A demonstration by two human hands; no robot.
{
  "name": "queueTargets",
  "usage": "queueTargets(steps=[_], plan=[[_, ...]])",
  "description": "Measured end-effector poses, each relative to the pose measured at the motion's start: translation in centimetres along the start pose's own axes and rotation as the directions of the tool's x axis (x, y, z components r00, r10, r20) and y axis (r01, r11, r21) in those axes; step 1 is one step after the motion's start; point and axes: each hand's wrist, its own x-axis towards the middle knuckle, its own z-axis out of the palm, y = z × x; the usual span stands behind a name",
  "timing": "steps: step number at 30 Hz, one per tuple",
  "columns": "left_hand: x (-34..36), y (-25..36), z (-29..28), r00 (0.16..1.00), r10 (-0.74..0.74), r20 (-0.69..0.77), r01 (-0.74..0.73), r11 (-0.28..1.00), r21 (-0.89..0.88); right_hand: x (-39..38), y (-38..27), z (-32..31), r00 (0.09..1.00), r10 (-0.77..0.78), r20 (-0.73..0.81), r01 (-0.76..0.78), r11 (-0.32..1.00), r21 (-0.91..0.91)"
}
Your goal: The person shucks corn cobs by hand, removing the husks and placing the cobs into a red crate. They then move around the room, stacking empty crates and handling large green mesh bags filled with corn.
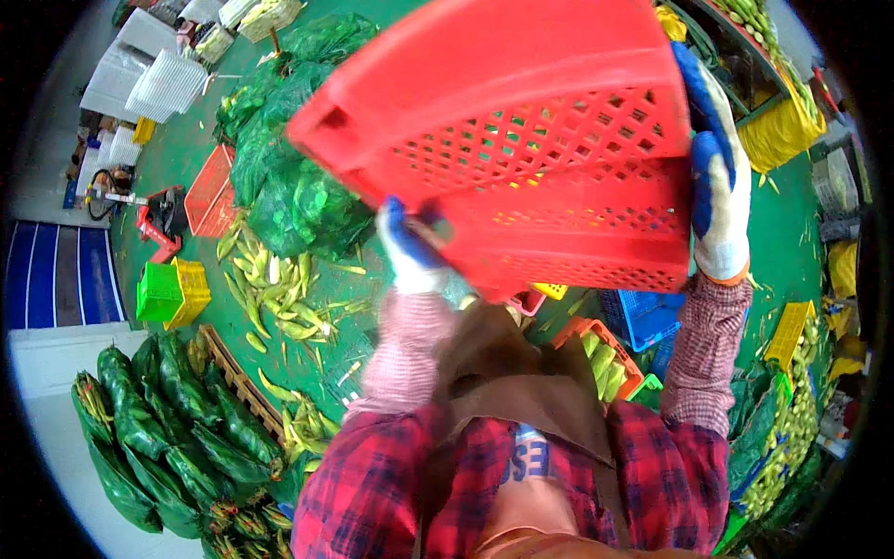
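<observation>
A large red plastic crate [521,70] with lattice-pierced sides is held up in front of me, tilted, filling the upper middle of the view. My left hand [410,252], in a white and blue work glove, is closed on the crate's lower left edge near a corner opening. Gloved the same way, my right hand [722,200] presses along the crate's right side, fingers stretched upward and the thumb on the near face. Between the two hands the crate is off the floor. Whether anything lies inside it cannot be made out.
Green mesh sacks [298,210] and loose corn ears [279,293] lie on the green floor to the left. Filled dark green sacks [177,419] stand at lower left. Close by my body are an orange crate [635,374] of corn and a blue crate [643,317].
</observation>
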Motion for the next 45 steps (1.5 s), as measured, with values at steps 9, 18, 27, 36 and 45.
queueTargets(steps=[9,18,27,36,45], plan=[[-8.8,-25.7,-18.7,0.798,-0.511,-0.319,0.475,0.859,-0.188,-6.4,10.6,11.0,0.789,0.219,0.574,0.241,0.749,-0.617],[-9.0,-23.2,-23.2,0.429,-0.859,-0.280,0.805,0.504,-0.312,-28.9,24.2,19.2,0.463,0.598,0.655,-0.006,0.740,-0.672],[-11.8,-21.9,-24.5,0.286,-0.940,-0.188,0.909,0.328,-0.259,-38.6,27.7,13.8,0.333,0.932,0.140,-0.860,0.361,-0.360],[-3.4,-21.8,-19.6,0.594,-0.802,-0.061,0.805,0.592,0.048,-35.0,23.3,15.7,0.356,0.934,0.019,-0.934,0.356,-0.006],[-8.0,-25.3,-23.2,0.437,-0.896,-0.083,0.899,0.438,0.013,-39.2,27.7,11.3,0.245,0.965,-0.097,-0.969,0.243,-0.037]])
